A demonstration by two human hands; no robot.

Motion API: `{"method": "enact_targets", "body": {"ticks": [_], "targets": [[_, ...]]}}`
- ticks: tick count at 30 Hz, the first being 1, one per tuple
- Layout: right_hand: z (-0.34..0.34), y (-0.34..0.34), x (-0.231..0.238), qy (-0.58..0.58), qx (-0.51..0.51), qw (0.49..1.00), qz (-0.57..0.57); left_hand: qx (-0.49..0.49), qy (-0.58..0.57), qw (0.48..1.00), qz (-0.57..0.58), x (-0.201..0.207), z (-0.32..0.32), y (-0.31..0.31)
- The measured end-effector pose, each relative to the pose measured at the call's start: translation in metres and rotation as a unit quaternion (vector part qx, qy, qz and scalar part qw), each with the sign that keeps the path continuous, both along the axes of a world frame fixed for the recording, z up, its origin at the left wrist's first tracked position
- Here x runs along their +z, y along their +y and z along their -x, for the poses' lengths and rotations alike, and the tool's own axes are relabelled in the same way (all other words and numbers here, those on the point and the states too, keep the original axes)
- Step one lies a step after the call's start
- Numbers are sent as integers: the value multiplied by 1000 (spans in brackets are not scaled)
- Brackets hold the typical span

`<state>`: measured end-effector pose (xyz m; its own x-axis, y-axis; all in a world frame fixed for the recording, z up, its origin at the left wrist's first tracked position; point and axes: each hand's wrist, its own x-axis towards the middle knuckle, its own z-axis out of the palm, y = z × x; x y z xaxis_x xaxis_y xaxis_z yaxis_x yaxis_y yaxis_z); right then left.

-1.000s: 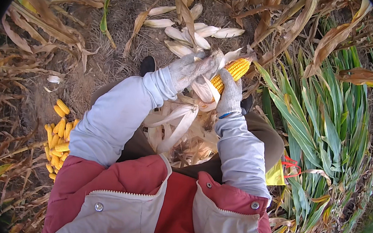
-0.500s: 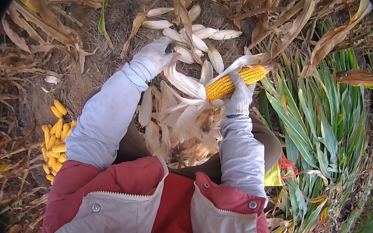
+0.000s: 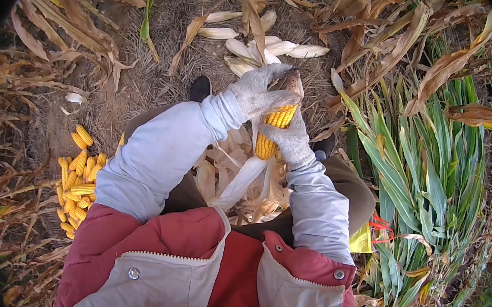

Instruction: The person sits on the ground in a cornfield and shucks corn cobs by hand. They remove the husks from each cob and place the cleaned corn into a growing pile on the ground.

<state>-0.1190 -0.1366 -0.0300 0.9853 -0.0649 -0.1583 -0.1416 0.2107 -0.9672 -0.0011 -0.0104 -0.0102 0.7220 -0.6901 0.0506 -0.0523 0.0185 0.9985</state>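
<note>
An ear of corn [image 3: 267,147] with bare yellow kernels stands nearly upright in the view between my two gloved hands. My left hand [image 3: 260,91] is closed around its far end, where a brownish tip [image 3: 294,84] shows past the fingers. Wrapped round the ear's right side, my right hand [image 3: 291,137] has its thumb across the kernels. A pale strip of husk [image 3: 241,183] hangs from the near end. Loose dry husks [image 3: 205,180] lie between my legs below the ear. Part of the ear is hidden by the gloves.
Several husked yellow ears [image 3: 77,186] are heaped at my left. Several ears in pale husks [image 3: 279,47] lie on the ground ahead. Cut green corn stalks [image 3: 432,168] form a pile on the right, beside a yellow bag [image 3: 361,239] with red handles. Dry leaves [image 3: 70,18] edge the ground.
The ear has swung from slanting right to nearly upright, nearer the middle. My left hand has moved right, from the peeled husk onto the ear's far end. My right hand has shifted left with the ear.
</note>
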Motion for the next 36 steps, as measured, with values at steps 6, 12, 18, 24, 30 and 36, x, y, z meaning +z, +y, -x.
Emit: {"method": "enact_targets", "body": {"ticks": [6,12,18,24,30,36], "targets": [[3,1,-3,9,21,1000,11,43,134,984,106,21,5,2],[3,2,-4,-12,28,999,23,54,234,953,188,-4,1,0],[2,20,-8,-87,-120,987,-65,102,474,807,336,28,18,-6],[1,11,-14,-1,-93,995,-43,116,429,832,332,-15,3,7],[-7,-14,-21,-30,-270,930,-249,53,141,984,94,9,-28,24],[-7,-52,-19,-13,-348,841,-413,-186,-257,810,-493,2,-24,37]]}}
